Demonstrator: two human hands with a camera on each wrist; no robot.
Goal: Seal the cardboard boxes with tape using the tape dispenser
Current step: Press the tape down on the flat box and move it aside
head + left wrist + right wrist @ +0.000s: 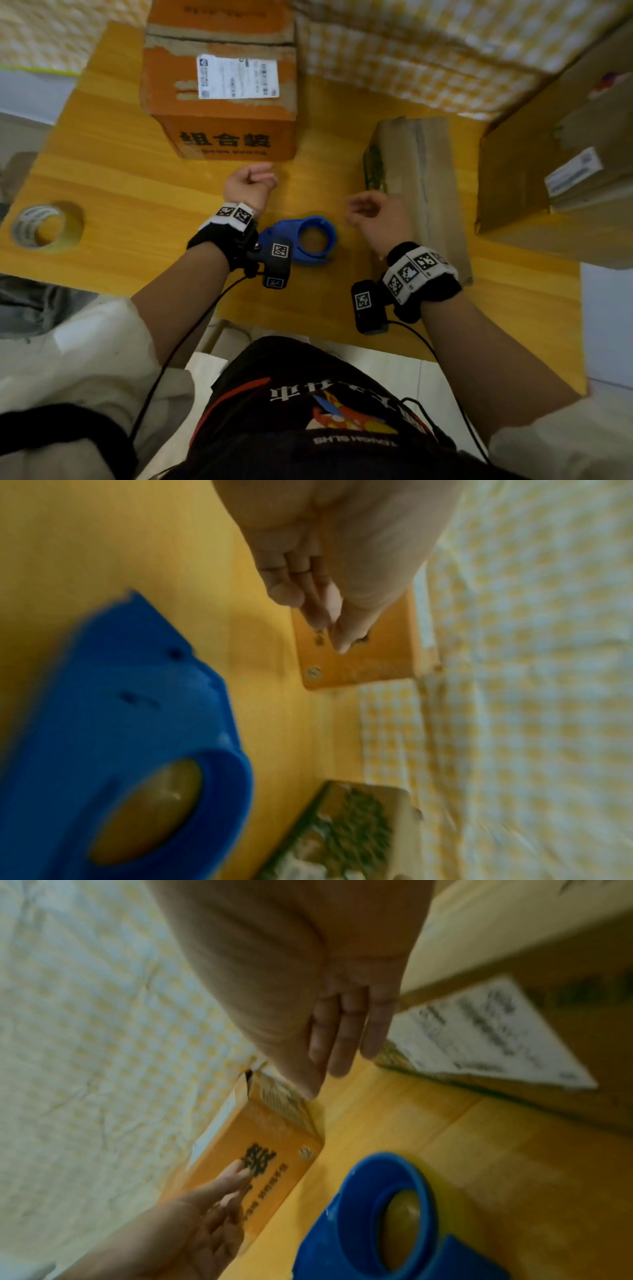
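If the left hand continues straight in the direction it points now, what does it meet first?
Probably the orange box. The left hand points at its printed front face, with only bare table between. It holds nothing, and depth is unclear.

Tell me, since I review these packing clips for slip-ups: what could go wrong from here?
The blue plastic tape dispenser seems to hold no roll; the clear tape roll lies apart by the wooden table's left edge, so taping may stall. Neither the left hand nor the right hand holds anything, and the orange cardboard box has torn top flaps that tape may grip poorly.
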